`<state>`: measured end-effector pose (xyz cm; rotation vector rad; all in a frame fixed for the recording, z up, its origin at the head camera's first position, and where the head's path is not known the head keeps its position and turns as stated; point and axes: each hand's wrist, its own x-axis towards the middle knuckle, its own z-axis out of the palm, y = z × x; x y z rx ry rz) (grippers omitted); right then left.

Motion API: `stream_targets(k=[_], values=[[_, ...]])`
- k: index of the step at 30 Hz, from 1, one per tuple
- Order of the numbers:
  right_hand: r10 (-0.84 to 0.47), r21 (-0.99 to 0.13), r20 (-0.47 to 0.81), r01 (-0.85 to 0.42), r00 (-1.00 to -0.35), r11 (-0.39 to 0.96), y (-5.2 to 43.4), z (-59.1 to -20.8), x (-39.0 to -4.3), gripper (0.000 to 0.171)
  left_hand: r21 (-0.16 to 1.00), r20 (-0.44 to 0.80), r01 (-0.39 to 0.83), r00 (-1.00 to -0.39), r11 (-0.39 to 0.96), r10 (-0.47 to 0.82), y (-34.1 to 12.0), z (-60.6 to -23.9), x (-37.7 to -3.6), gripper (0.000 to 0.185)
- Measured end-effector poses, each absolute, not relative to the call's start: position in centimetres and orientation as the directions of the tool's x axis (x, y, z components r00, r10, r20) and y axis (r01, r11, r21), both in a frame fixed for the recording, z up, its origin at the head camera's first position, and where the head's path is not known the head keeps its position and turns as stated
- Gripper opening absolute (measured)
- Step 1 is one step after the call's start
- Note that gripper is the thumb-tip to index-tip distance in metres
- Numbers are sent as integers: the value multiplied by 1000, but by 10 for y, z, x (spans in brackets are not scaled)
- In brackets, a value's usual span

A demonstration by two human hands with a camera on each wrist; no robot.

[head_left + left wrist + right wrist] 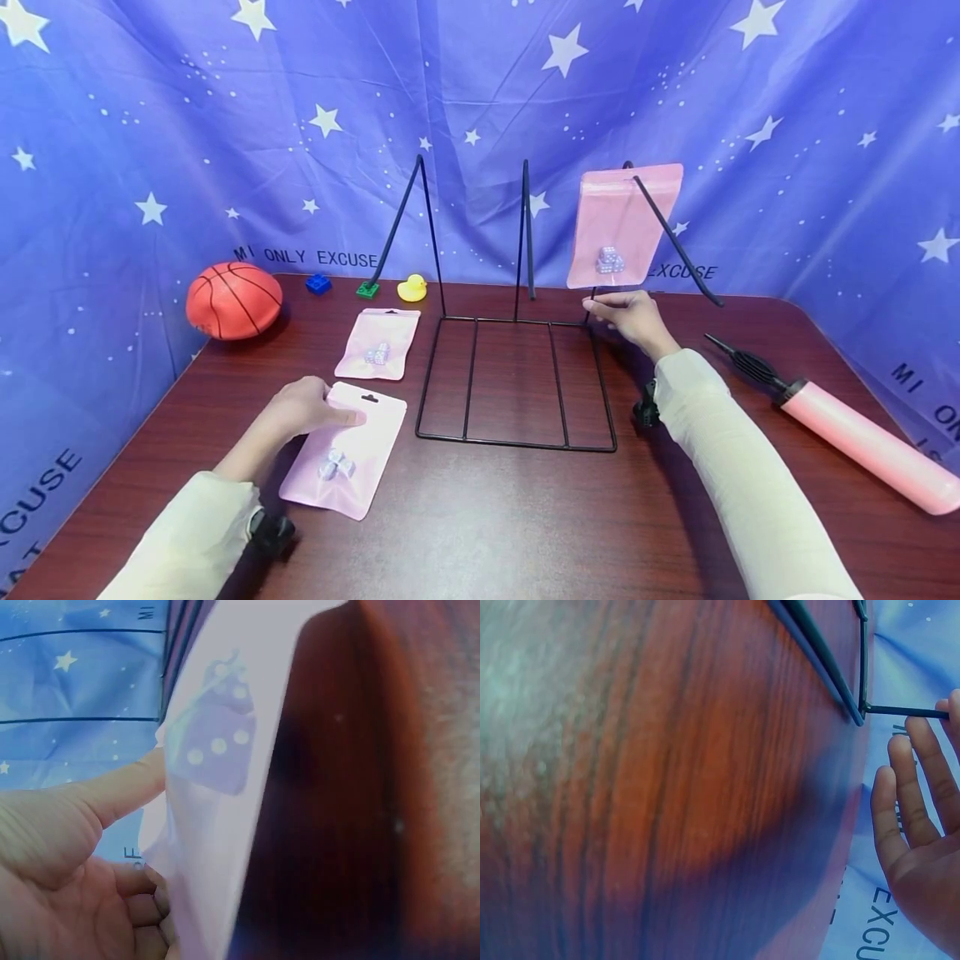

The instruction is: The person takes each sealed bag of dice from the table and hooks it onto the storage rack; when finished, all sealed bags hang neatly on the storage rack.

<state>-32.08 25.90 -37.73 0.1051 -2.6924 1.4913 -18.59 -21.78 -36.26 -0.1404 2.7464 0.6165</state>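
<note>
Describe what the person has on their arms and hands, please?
Both arms wear long, loose, cream-white sleeves reaching the wrists. A small black device is strapped at each wrist: one by the left hand, one by the right hand. The hands are bare, with no gloves or rings showing.

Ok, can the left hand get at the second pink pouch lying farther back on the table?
Probably yes. The left hand already holds the near pouch, and the second pouch lies flat just beyond it, left of the wire rack, with bare table between them.
</note>
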Motion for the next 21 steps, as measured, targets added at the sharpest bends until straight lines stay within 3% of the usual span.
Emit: stream_targets(k=[4,10,21], values=[[-27,-840,82,-84,-996,535,259,-377,-320,43,475,-350,-181,-937,861,-4,-222,-359,-187,54],[-31,-833,73,-78,-997,547,258,-376,-320,44,622,-337,-158,-938,767,81,-229,-357,-185,27],[-35,-836,75,-83,-997,543,258,-375,-319,42,689,-320,-122,-936,715,149,-241,-357,-186,26]])
